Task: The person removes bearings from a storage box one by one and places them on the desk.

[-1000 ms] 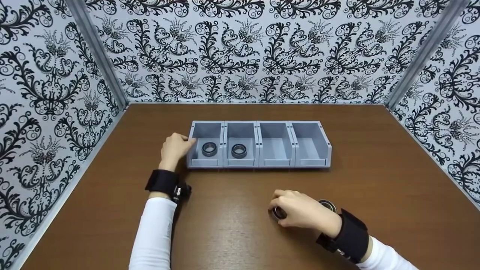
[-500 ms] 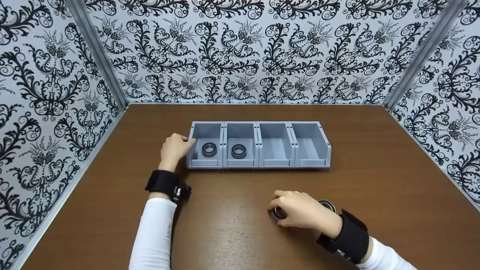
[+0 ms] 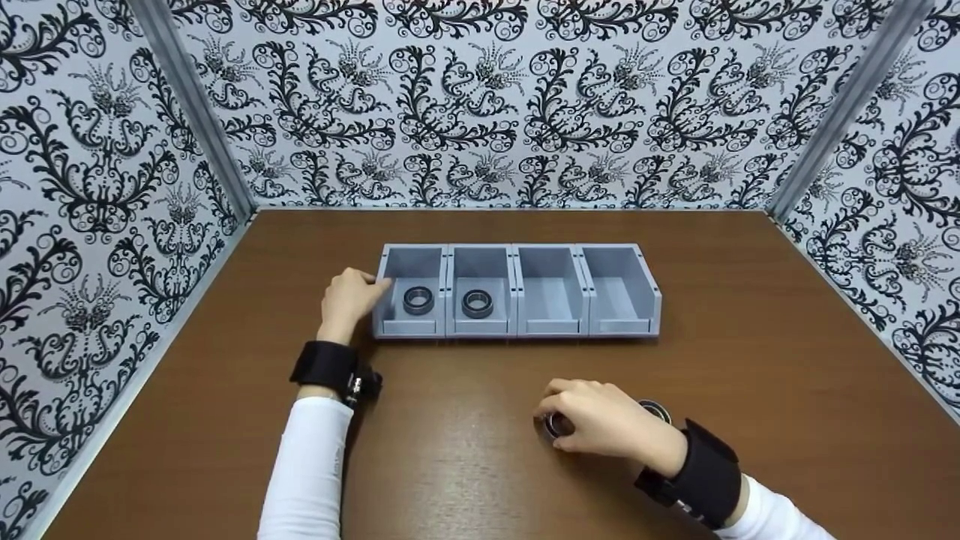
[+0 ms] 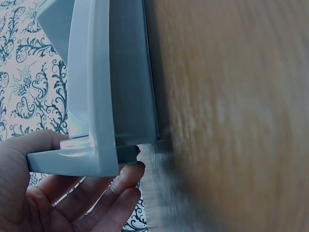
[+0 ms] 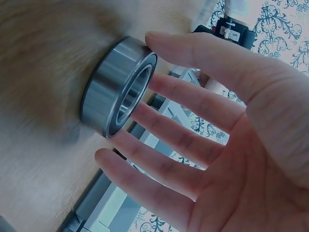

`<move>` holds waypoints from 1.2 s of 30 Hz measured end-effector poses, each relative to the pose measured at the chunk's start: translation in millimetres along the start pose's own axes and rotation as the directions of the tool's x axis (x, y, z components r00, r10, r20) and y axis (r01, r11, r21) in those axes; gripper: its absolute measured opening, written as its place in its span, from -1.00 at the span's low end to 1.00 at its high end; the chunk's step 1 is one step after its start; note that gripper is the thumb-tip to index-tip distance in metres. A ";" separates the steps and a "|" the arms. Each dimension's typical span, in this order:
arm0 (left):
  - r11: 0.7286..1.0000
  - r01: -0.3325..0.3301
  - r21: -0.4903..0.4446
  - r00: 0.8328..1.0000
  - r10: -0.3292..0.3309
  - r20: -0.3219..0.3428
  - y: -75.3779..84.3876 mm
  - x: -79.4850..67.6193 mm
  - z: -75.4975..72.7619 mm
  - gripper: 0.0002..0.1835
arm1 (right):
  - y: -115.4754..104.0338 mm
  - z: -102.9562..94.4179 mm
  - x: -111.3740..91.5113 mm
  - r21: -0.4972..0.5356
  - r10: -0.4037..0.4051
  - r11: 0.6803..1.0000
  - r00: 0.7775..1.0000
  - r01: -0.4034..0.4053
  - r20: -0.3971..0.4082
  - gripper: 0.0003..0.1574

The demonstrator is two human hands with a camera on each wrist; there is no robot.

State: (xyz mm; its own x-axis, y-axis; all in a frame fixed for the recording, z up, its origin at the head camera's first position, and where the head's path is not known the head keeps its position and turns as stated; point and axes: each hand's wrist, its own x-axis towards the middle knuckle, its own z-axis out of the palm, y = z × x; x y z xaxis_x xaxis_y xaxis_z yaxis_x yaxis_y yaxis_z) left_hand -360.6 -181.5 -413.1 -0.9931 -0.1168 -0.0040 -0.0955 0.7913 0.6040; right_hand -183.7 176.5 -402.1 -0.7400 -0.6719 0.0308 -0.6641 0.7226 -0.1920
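At the left end of a row of grey storage bins point(image 3: 551, 328), my left hand point(image 3: 349, 300) grips the side wall of the end bin. The left wrist view shows the thumb over the rim of that grey bin point(image 4: 99, 87) and the fingers outside below it. My right hand point(image 3: 604, 420) holds a ball bearing point(image 5: 104, 84) on the table, thumb on one side and fingertips on the other. Behind that hand lies another bearing point(image 3: 661, 407), partly hidden by the wrist. One bearing point(image 3: 418, 311) sits in the leftmost bin, and one bearing point(image 3: 478, 315) in the bin beside it.
The brown wooden table point(image 3: 450, 450) is enclosed by walls with a black-and-white scroll pattern point(image 3: 487, 97). Grey metal posts point(image 3: 196, 105) mark the corners. Both wrists wear black straps with cameras point(image 3: 326, 363).
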 end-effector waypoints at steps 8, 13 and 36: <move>0.999 -0.032 0.000 0.999 0.032 -0.022 -0.4 -2.1 0.3 -0.51 | 1.9 -5.0 -3.0 0.018 0.028 0.999 0.999 -0.028 -0.025 -0.65; 0.999 -0.032 0.003 0.999 0.032 -0.023 -0.4 -2.0 1.0 -0.51 | 5.4 -8.0 -5.4 0.009 0.044 0.999 0.997 -0.043 -0.064 -0.67; 0.999 -0.031 -0.020 0.999 0.031 -0.023 -5.6 3.8 3.6 -0.51 | 33.8 -12.9 -19.0 0.066 0.248 0.968 0.908 -0.240 -0.337 -0.63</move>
State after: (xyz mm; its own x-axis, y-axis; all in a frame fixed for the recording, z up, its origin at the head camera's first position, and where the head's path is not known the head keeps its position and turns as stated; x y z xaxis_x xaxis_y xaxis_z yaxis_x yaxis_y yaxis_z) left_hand -364.0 -184.1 -419.4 -0.9938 -0.1065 0.0332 -0.0632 0.7825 0.6194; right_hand -193.5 215.8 -396.5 -0.8729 -0.3760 0.3110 -0.4582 0.8507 -0.2577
